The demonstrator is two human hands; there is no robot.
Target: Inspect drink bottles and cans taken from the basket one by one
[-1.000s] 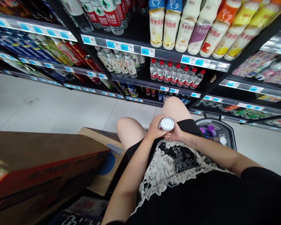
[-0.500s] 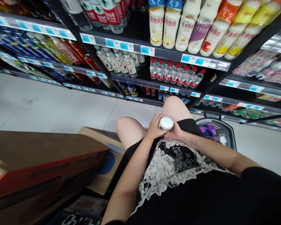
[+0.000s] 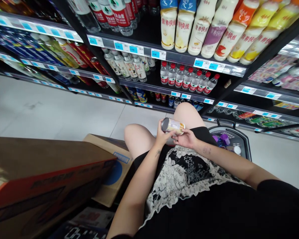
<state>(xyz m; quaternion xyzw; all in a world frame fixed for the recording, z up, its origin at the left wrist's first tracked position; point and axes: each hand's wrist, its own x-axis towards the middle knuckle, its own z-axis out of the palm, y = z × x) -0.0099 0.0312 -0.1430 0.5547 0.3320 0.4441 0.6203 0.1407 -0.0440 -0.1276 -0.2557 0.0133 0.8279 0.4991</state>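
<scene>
A small cylindrical metal can (image 3: 173, 125) with a cream-and-yellow printed side and a plain silver end lies on its side between both hands, above the person's bare knees and black shorts. Its silver end points to the left and slightly up. The printed side faces the camera, with small orange-brown markings near the right end that are too small to read.

The left hand (image 3: 161, 134) comes up from below and left, the forearm stretched forward over the lap. Its fingers curl around the can just behind the silver end, clasping it from underneath and behind. The right hand (image 3: 188, 137) reaches in from the right with the wrist bent inward. Its fingers close on the can's right end and underside, so each hand holds one end.

Just right of the grip, on the pale tiled floor, stands a dark plastic shopping basket (image 3: 244, 141) with purple-capped and white-capped items inside. Below and left of the grip sits a brown cardboard box with a blue circle (image 3: 114, 171). Further left and nearer the camera is a large brown-and-orange cardboard carton (image 3: 40, 179).

Beyond the grip rise black metal shelves (image 3: 149, 79) with blue price tags. A row of small clear water bottles with red caps (image 3: 186, 78) stands directly above the hands. Higher up are tall cream-coloured drink bottles with coloured tops (image 3: 201, 28).
</scene>
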